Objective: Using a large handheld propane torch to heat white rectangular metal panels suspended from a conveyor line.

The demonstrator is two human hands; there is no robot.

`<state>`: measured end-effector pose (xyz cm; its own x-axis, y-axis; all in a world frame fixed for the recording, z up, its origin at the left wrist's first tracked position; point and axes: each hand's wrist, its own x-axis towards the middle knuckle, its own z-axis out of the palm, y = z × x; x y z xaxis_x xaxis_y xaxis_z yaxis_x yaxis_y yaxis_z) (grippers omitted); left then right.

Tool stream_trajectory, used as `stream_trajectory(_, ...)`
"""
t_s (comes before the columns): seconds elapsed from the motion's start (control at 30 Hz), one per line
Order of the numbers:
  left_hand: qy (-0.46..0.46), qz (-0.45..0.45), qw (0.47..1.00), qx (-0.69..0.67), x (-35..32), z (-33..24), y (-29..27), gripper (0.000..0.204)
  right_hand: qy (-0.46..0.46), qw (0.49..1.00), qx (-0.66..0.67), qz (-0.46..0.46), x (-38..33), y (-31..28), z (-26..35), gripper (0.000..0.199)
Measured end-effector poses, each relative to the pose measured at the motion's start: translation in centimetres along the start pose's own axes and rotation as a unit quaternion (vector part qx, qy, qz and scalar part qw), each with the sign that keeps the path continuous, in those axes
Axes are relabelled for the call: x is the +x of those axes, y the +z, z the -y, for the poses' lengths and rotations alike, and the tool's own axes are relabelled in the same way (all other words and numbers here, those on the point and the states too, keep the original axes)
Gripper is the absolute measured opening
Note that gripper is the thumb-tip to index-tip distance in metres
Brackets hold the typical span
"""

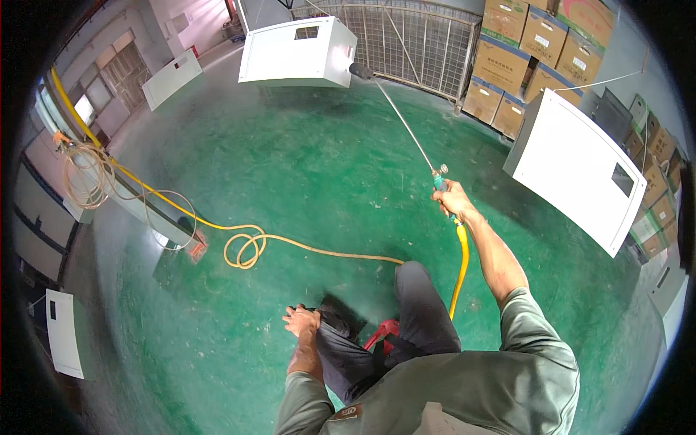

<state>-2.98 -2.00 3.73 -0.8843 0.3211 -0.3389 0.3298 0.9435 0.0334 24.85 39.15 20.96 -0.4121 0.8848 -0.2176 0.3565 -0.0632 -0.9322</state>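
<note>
My right hand (453, 200) is stretched forward and gripped around the handle of a long thin metal spray wand (403, 119). The wand's dark nozzle tip sits against the lower right corner of a white metal box (293, 52) that hangs at the far middle. A yellow hose (304, 248) runs from the wand handle down past my leg and loops across the green floor to the left. My left hand (302, 321) rests on my left knee and holds nothing. I am seated low, knees bent.
A second white panel with a small window (580, 168) hangs at the right. Stacked cardboard boxes (533, 51) and a wire mesh fence (413, 40) stand at the back. More white panels (64, 333) lean at the left. A coiled cable (83, 181) hangs on the left wall.
</note>
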Motion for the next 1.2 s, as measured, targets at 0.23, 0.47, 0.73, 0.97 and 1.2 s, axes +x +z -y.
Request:
stream_trajectory(0.23,-0.002,0.001,1.000,0.004,0.0,0.0,0.3,0.055,0.005,1.000,0.007,-0.008,1.4,-1.1,-0.8,0.018)
stream_trajectory(0.47,-0.006,0.032,0.999,0.019,0.3,-0.4,-0.2,0.062,0.031,0.999,-0.008,-0.030,3.0,-2.7,-4.3,0.019)
stream_trajectory(0.73,-0.011,0.019,0.999,0.041,0.6,-1.0,0.2,0.058,0.010,0.980,-0.154,-0.125,6.1,-4.2,-5.7,0.033)
stream_trajectory(0.97,-0.011,0.019,0.999,0.044,1.2,-0.5,1.0,0.062,-0.009,0.942,-0.289,-0.172,8.3,-5.4,-8.0,0.050)
stream_trajectory(1.2,-0.019,0.008,0.998,0.064,1.1,-1.9,0.8,0.060,0.048,0.907,-0.351,-0.229,10.6,-8.1,-10.0,0.053)
